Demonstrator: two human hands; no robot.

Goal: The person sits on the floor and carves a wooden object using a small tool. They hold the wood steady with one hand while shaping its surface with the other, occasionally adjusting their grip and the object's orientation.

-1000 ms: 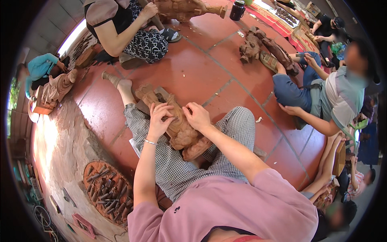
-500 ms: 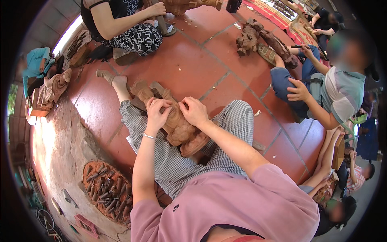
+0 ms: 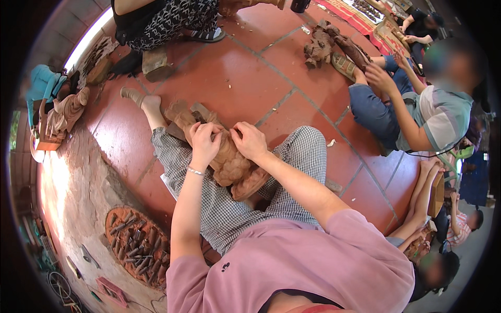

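A brown carved wooden figure (image 3: 229, 169) lies aslant across my lap and lower leg, its rounded carved end toward me. Over its middle, my left hand (image 3: 205, 141) has its fingers curled in with thumb and fingertips pinched together. Facing it from the other side, my right hand (image 3: 249, 142) is also closed, with its fingertips bent down toward the wood. A small gap separates the two hands. Whatever lies in either pinch is hidden or too small to make out.
On my left, a round tray (image 3: 110, 221) holds several carving tools in wood dust. Beyond lies a dark gnarled wood carving (image 3: 318, 47), near a seated person (image 3: 438, 115). A wooden block (image 3: 155, 65) stands by another person's legs. Wood chips dot the red tiles (image 3: 250, 78).
The person at the top has shifted up, uncovering more of the wooden block. The person on the right has lifted a hand off the knee. My hands have barely moved.
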